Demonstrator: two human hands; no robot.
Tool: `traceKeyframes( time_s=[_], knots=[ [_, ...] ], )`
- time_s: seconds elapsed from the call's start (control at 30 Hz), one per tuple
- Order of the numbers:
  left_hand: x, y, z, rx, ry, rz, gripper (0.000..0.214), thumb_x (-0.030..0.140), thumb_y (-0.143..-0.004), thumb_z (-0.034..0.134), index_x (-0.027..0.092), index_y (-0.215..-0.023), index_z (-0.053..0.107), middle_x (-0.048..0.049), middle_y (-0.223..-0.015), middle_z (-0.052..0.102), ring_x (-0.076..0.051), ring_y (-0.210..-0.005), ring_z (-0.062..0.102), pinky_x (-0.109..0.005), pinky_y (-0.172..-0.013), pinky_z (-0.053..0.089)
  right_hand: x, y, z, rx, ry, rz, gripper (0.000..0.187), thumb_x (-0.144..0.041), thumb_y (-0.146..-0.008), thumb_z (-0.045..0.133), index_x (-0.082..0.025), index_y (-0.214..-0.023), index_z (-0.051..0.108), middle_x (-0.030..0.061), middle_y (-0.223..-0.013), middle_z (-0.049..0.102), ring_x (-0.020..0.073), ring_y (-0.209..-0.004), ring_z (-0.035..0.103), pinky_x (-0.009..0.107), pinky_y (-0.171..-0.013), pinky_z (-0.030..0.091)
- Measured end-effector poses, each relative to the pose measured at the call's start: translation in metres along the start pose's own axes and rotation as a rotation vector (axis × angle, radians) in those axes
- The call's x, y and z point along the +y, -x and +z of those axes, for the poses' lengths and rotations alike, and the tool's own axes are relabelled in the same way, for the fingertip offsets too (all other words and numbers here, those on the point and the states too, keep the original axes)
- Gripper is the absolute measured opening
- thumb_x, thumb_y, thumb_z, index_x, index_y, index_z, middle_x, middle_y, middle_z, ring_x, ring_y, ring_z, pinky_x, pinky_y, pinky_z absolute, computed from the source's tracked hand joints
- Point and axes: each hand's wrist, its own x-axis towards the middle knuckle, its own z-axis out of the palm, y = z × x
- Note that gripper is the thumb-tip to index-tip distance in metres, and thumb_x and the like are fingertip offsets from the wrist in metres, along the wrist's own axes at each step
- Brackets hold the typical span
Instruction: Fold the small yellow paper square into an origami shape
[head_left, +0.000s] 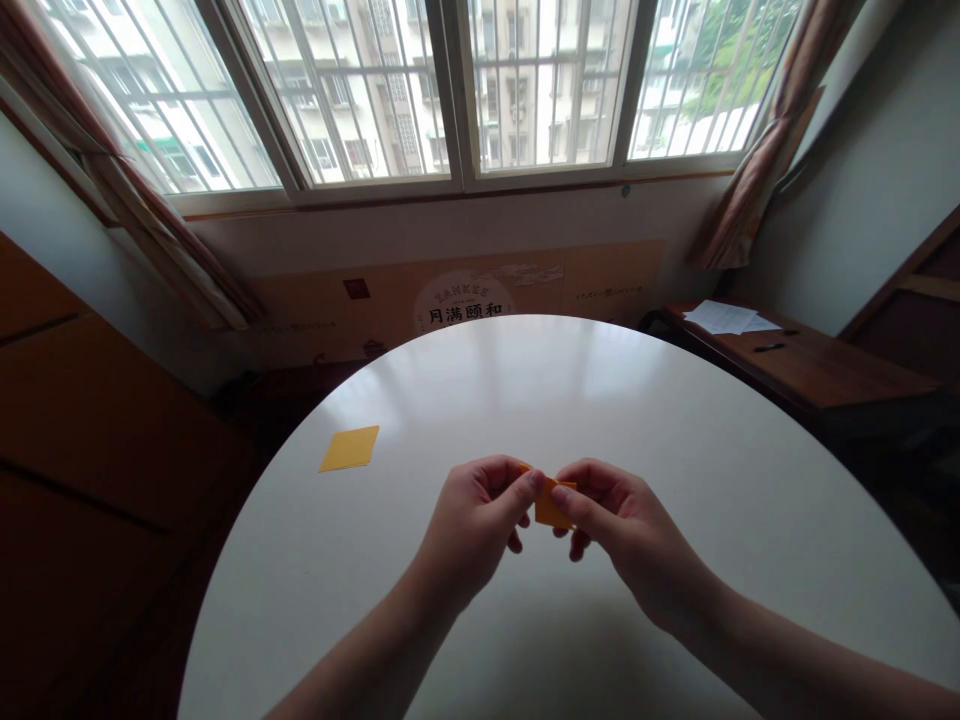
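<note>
A: Where's the orange paper point(550, 505) now?
B: It's pinched between both hands, just above the near middle of the white table point(525, 380). The left hand point(472, 530) grips its left edge and the right hand point(622, 525) its right.
A: How far along?
B: Partway, I'd judge. It looks folded small (creases too tiny to read) and isn't laid down. The second sheet point(350, 448) lies flat and untouched, far left.

Two hands, left hand point(472, 525) and right hand point(622, 525); two orange papers, one folded paper point(551, 507), one flat paper point(349, 448); one round tabletop point(525, 390); two curtains point(150, 220) point(757, 170); one side desk point(825, 365).
</note>
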Motion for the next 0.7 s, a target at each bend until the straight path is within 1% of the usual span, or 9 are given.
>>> traceKeyframes(
  time_s=[0.2, 0.37, 0.53, 0.7],
  knots=[
    [0.0020, 0.0026, 0.0004, 0.001, -0.116, 0.086, 0.025, 0.037, -0.082, 0.070, 0.013, -0.074, 0.073, -0.0058, -0.064, 0.070, -0.012, -0.052, 0.055, -0.020, -0.044, 0.045, 0.0026, -0.0020, 0.0005, 0.029, -0.030, -0.046, 0.025, -0.043, -0.083, 0.075, -0.019, -0.081, 0.067, 0.0019, -0.075, 0.066, 0.0153, -0.067, 0.060, 0.024, -0.052, 0.049],
    [0.0028, 0.0045, 0.0007, 0.032, -0.138, 0.137, 0.019, 0.033, -0.080, 0.073, 0.014, -0.078, 0.075, -0.0053, -0.067, 0.070, -0.014, -0.056, 0.058, -0.021, -0.046, 0.047, 0.0016, -0.0007, 0.0005, 0.059, 0.029, -0.125, 0.022, -0.040, -0.083, 0.076, -0.020, -0.079, 0.070, 0.0018, -0.073, 0.066, 0.0156, -0.067, 0.059, 0.025, -0.053, 0.049],
    [-0.0006, 0.0053, 0.0020, 0.038, -0.046, 0.114, 0.018, 0.032, -0.079, 0.073, 0.014, -0.074, 0.072, -0.0024, -0.062, 0.065, -0.012, -0.054, 0.054, -0.020, -0.045, 0.046, -0.0010, 0.0019, 0.0005, 0.044, 0.056, -0.136, 0.021, -0.039, -0.084, 0.075, -0.019, -0.078, 0.070, 0.0013, -0.071, 0.065, 0.0142, -0.065, 0.057, 0.025, -0.055, 0.047],
    [-0.0031, 0.0035, 0.0035, 0.083, 0.033, 0.064, 0.021, 0.034, -0.079, 0.074, 0.013, -0.074, 0.073, -0.0020, -0.062, 0.065, -0.011, -0.055, 0.054, -0.019, -0.045, 0.045, -0.0022, 0.0017, 0.0015, 0.028, 0.010, -0.090, 0.023, -0.039, -0.086, 0.073, -0.019, -0.077, 0.068, 0.0010, -0.074, 0.064, 0.0143, -0.067, 0.057, 0.024, -0.055, 0.048]
  ],
)
